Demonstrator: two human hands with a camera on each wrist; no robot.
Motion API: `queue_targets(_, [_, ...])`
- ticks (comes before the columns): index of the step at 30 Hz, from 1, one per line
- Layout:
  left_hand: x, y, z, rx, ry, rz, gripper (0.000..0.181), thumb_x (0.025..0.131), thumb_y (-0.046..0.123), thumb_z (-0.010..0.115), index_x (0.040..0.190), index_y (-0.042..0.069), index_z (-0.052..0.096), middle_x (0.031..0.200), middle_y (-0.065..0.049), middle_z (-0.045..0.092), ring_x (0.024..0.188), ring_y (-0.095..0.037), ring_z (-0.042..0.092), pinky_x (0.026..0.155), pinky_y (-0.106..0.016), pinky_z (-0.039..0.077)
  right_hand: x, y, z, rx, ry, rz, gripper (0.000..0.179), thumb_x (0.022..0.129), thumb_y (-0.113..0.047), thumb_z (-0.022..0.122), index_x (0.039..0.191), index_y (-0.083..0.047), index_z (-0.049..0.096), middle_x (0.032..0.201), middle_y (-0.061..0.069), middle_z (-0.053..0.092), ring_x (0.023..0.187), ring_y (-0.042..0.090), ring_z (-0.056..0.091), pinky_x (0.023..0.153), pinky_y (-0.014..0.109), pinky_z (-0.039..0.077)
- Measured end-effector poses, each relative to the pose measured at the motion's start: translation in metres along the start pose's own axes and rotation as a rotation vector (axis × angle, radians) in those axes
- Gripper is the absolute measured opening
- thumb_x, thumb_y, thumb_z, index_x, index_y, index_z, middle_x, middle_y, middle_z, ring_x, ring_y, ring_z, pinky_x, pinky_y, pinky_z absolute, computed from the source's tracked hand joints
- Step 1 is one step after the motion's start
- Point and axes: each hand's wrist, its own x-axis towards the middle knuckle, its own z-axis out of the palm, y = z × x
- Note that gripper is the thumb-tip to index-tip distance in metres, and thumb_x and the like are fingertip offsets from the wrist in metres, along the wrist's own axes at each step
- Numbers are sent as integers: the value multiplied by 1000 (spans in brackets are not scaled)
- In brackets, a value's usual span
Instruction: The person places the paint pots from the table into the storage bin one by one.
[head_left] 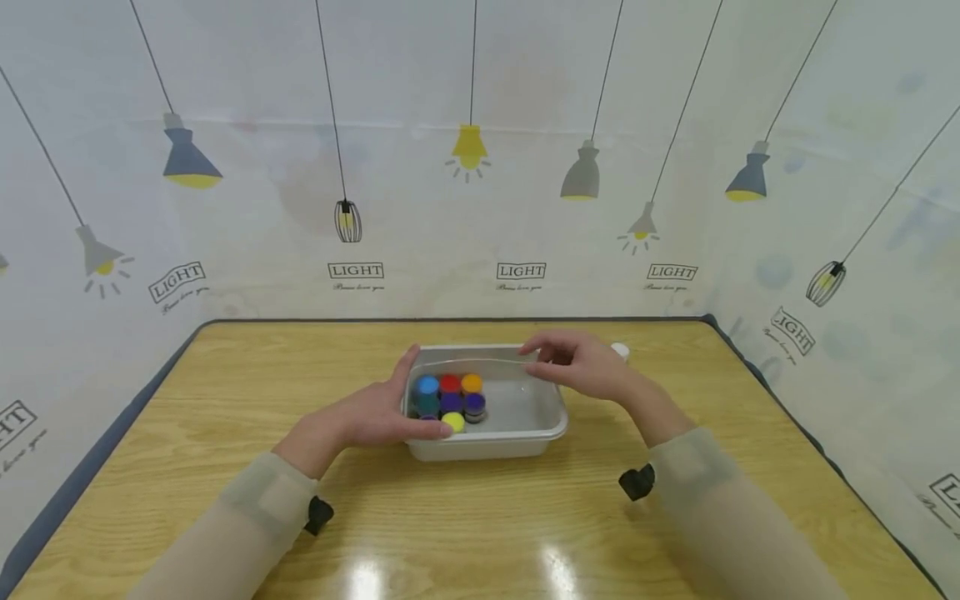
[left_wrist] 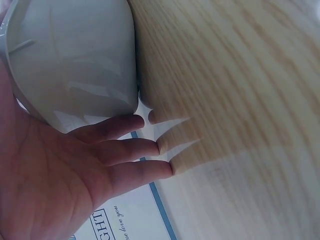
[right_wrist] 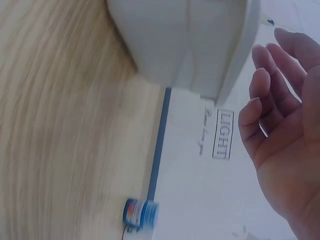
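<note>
A white plastic box (head_left: 525, 435) stands on the table, with several small jars (head_left: 450, 384) grouped in its left half, their lids blue, red, orange, purple, yellow and other colours. Spread across the box's left end is my left hand (head_left: 375, 414), its thumb along the front rim near the yellow lid. The left wrist view shows that hand's lower fingers (left_wrist: 135, 171) straight beside the box wall. Over the back right of the box hovers my right hand (head_left: 581, 364), fingers loosely bent, with nothing visible in its grasp. In the right wrist view it is apart from the box.
A small blue jar (right_wrist: 140, 213) stands on the table beyond the box's right side, with a white-topped item (head_left: 620, 350) there too, partly hidden by the right hand. A lamp-patterned backdrop (head_left: 435, 217) encloses the wooden table (head_left: 480, 521) at the back and sides.
</note>
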Motion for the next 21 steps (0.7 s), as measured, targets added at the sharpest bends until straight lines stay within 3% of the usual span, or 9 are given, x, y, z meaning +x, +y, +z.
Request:
queue_targets(11, [0, -1, 1, -1, -1, -5, 142, 85, 81, 77, 176, 27, -17, 174, -29, 36, 155, -49, 45, 127, -69, 34, -45, 40, -28, 5, 41, 72, 26, 105, -27, 77, 128, -16, 77, 95, 4, 70, 79, 15, 59, 68, 29, 52])
queue_targets(21, [1, -2, 2, 0, 13, 10, 141, 85, 80, 77, 176, 25, -16, 169, -29, 44, 148, -45, 53, 126, -68, 38, -73, 71, -41, -25, 39, 173, 34, 106, -31, 76, 133, -11, 75, 96, 5, 68, 77, 16, 58, 66, 29, 50])
